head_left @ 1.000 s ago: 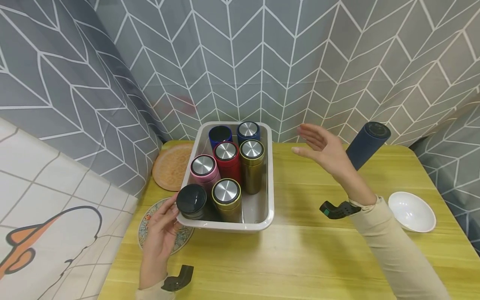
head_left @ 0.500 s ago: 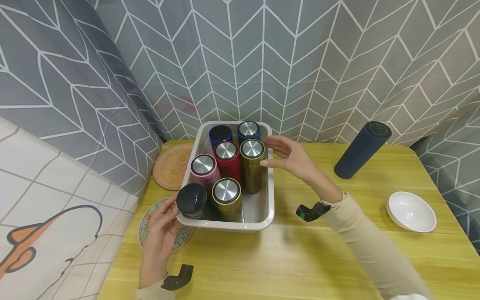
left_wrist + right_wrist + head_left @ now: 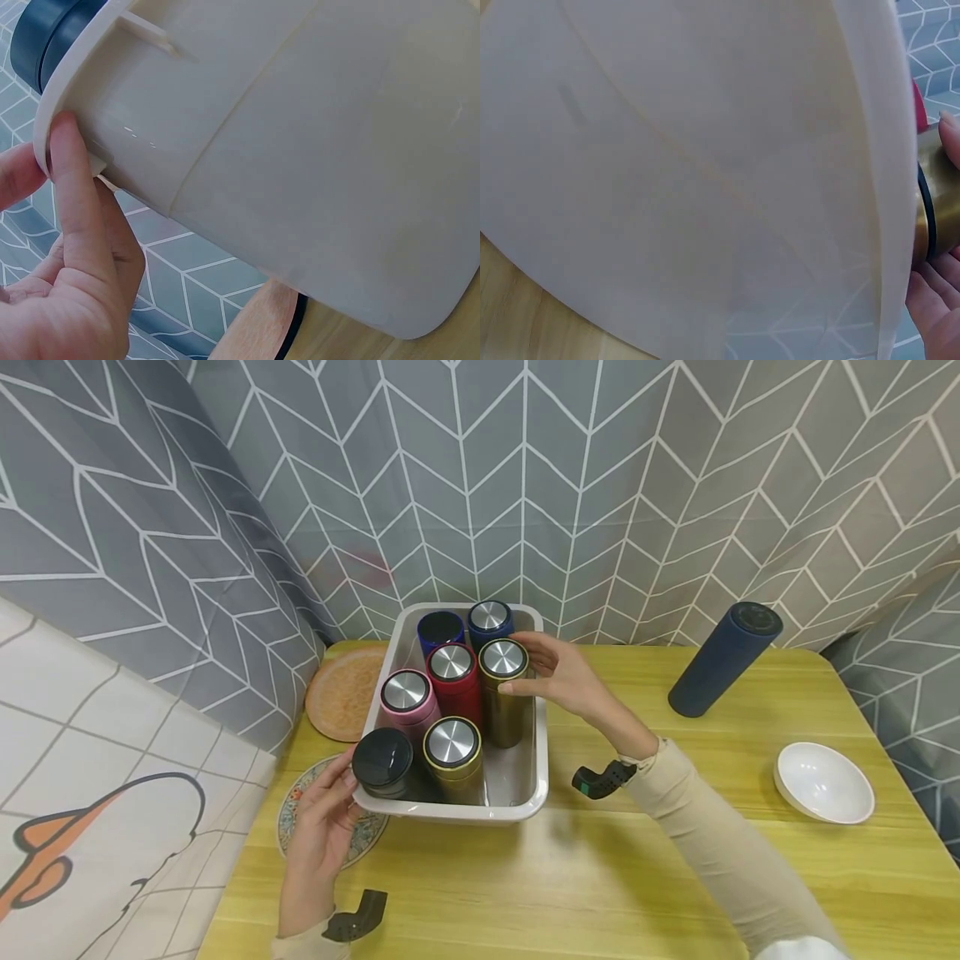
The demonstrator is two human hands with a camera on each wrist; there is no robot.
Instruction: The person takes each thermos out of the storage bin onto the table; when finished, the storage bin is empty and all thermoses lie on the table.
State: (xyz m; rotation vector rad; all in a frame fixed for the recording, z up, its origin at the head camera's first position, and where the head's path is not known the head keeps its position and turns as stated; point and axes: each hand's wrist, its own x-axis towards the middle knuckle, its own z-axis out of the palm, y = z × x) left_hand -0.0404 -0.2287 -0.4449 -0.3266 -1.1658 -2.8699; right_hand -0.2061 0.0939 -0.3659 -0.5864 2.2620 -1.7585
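Right hand (image 3: 561, 678) is gripping the far gold bottle (image 3: 504, 718) near its cap, thumb on the near side, fingers wrapping behind. Left hand (image 3: 321, 820) is pinching the rim of the white tub (image 3: 457, 813) at the near left corner, just beside the black-lidded container (image 3: 383, 760). Far gold bottle is standing inside the tub, toward its right wall. Also standing in there: red bottle (image 3: 459, 693), pink bottle (image 3: 414, 718), near gold bottle (image 3: 459, 777), bright blue bottle (image 3: 441, 631), silver-capped blue bottle (image 3: 491, 619). Patterned plate (image 3: 369, 842) and orange round mat (image 3: 341, 697) are lying left of the tub. Navy bottle (image 3: 718, 668) and white bowl (image 3: 823, 783) are sitting well apart, right side of the table (image 3: 592, 893). Chevron curtain (image 3: 540, 485) is hanging behind.
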